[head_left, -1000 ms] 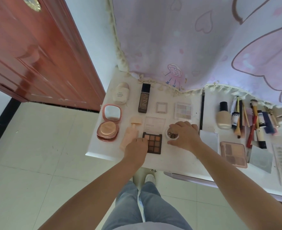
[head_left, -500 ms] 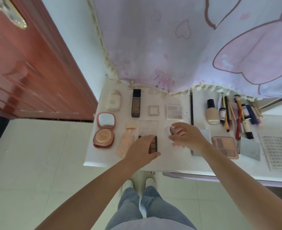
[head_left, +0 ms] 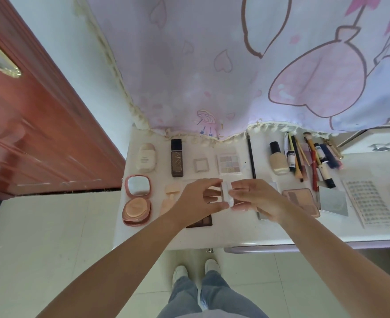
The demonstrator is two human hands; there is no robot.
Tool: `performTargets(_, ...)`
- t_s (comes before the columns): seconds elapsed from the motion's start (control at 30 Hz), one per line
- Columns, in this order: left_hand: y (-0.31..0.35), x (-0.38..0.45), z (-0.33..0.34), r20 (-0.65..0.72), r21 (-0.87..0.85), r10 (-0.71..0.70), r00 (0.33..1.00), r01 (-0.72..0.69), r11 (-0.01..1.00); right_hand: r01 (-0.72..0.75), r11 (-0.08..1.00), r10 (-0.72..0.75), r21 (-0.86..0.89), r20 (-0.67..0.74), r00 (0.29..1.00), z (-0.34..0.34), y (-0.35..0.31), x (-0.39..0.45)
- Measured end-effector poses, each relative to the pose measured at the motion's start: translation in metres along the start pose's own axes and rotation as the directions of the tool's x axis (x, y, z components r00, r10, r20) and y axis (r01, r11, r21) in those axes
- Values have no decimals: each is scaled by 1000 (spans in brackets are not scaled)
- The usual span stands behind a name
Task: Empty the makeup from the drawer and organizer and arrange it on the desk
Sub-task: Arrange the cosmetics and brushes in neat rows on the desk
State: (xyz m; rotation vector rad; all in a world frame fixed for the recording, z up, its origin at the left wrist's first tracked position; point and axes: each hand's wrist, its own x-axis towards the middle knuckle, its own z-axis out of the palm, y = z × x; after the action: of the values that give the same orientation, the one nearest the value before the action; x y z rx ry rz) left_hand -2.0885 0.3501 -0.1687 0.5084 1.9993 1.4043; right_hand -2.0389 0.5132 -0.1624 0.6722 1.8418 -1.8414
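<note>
Head view: both hands hold a small white jar point(head_left: 226, 193) above the desk point(head_left: 235, 232), turned on edge with its flat faces pointing left and right. Left hand point(head_left: 198, 203) pinches it from the left, right hand point(head_left: 258, 200) from the right, over the brown palette point(head_left: 200, 222).

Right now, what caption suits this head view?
Both hands hold a small white jar above makeup on the desk.

small white compact point(head_left: 226, 194), edge-on (held above desk point(head_left: 235, 232))

Person with bare forearms point(head_left: 125, 255), light blue jeans point(head_left: 212, 297) and white shoes point(head_left: 180, 273), viewed from above.
</note>
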Motion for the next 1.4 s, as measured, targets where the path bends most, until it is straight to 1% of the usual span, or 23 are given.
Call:
performTargets(0.17,-2,-2,-4,42,19,-29,999,28,999,46,998,-47,30,39,998,4,6,-5)
performTargets(0.37,-12,-2,-7,28,8,-33,999,33,999,108,992,-113,68,62,992,12,11,-6)
performTargets(0.5,-16,-1,-6,18,6,-7,1000,7,1000,135,989,-137,53,45,989,16,13,-8)
performTargets(0.6,-15,-1,-10,-15,16,55,998,-55,998,121,987,-126,103,47,991,17,9,-9)
performTargets(0.7,-12,-2,-15,-15,92,137,990,-135,987,78,982,-98,171,110,989,15,-1,-9)
performTargets(0.77,-11,-3,-17,-11,140,184,983,-180,974,58,977,-84,207,117,990,15,-5,-8)
performTargets(0.9,-8,-4,-20,52,235,291,955,-295,926,52,988,-70,143,122,990,16,-11,-9)
performTargets(0.97,-7,-4,-20,76,272,363,929,-369,889,41,989,-62,142,147,987,14,-14,-10)
performTargets(1.03,-5,-2,-20,93,307,399,912,-407,860,36,989,-61,146,164,985,10,-15,-12)
performTargets(1.1,-6,0,-20,117,366,445,888,-455,812,49,989,-74,142,181,981,8,-15,-13)
performTargets(1.13,-7,1,-21,135,382,458,879,-472,795,58,988,-85,146,188,978,8,-14,-14)
performTargets(1.2,-9,2,-22,160,356,453,877,-479,802,72,986,-100,151,192,976,9,-12,-16)
performTargets(1.27,-12,1,-20,159,340,440,884,-467,816,83,987,-108,137,186,977,11,-8,-17)
performTargets(1.4,-21,-1,-18,157,366,398,904,-428,827,85,988,-105,126,165,981,15,-1,-16)
